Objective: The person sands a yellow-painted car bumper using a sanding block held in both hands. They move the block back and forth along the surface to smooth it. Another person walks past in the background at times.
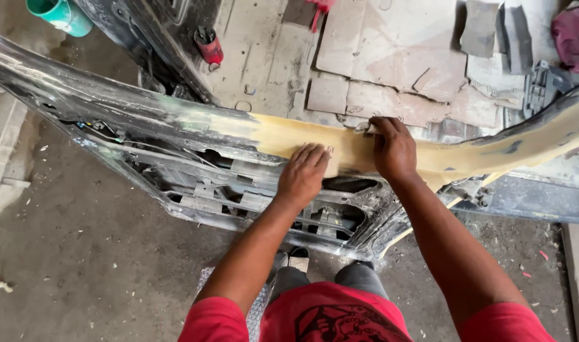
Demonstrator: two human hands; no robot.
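Observation:
A bare car door shell [143, 120] lies across the view, its upper band coated in yellow filler [283, 136]. My left hand [304, 172] presses flat on the yellow band, with a small pale piece, perhaps sandpaper, under its fingers. My right hand [392, 147] rests on the same band a little to the right, fingers curled over the far edge on a small pale scrap [364, 127]. Below the band, the door's inner frame [251, 199] shows cutouts and wiring.
Broken pale tiles [391, 57] cover the floor beyond the door. A green bucket [61, 14] stands at the top left and a red can [209, 45] near a dark panel. Grey sheets [492, 31] and a maroon cloth [574, 35] lie at the top right. Dusty concrete [80, 253] lies below.

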